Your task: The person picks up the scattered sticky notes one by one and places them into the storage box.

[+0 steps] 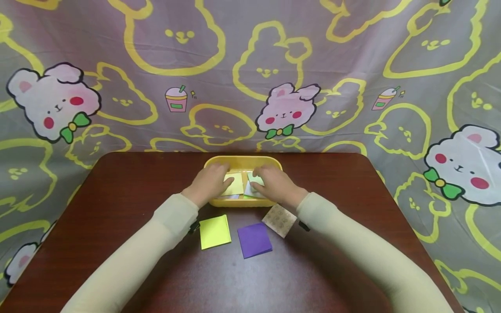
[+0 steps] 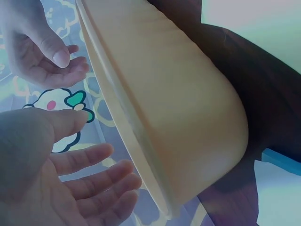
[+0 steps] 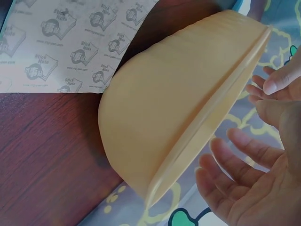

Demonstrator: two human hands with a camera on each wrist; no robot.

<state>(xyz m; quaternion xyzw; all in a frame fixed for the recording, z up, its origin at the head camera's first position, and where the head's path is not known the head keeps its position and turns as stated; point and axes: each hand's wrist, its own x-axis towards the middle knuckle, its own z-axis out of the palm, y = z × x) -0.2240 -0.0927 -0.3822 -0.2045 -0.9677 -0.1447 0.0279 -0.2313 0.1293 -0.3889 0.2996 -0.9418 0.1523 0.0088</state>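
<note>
Head view showed the left hand (image 1: pixel 207 181) and the right hand (image 1: pixel 278 184) over opposite ends of the yellow basket (image 1: pixel 242 203), each grip spread, fingers loosely curved and pinching nothing that could be seen; whether a fingertip touched the paper inside could not be told; beside the left hand lay a pale yellow note pad (image 1: pixel 235 186), in the basket; by the right lay a green note (image 1: pixel 256 179), with a whitish note (image 1: pixel 248 191) near it; thin and close together, these could well have slid apart or come up two at once under a careless pinch; the basket looked light, so a wrist leaning on its rim might have tipped or shoved it; nearer the person, on the tabletop (image 1: pixel 195 287), sat a lime pad (image 1: pixel 215 232), a purple pad (image 1: pixel 255 240) and a printed square (image 1: pixel 279 221), the last just beside the right cuff (image 1: pixel 317 211), where a low sweep could have dragged it away.
</note>
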